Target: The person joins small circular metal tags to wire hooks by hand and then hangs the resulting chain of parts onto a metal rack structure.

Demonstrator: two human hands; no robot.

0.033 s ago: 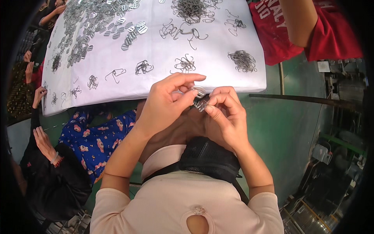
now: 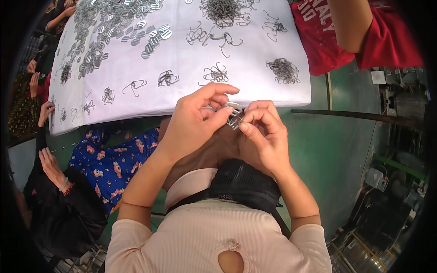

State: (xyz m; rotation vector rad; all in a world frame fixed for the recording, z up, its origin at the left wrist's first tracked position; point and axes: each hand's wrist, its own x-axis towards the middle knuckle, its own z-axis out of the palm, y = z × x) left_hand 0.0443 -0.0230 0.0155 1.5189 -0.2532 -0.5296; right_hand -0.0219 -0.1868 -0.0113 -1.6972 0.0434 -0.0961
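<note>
Hardware (image 2: 235, 108), silvery, pinched by my left hand (image 2: 193, 118), forefinger extended; my right hand (image 2: 269, 131) pinches its lower end.

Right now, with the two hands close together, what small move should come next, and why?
Probably the right hand should ease slightly toward the left hand, bringing its thin wire up to the metal pieces. The left hand pinches those pieces and the right grips the wire just beside them; whether the parts already interlock is too small to tell.
</note>
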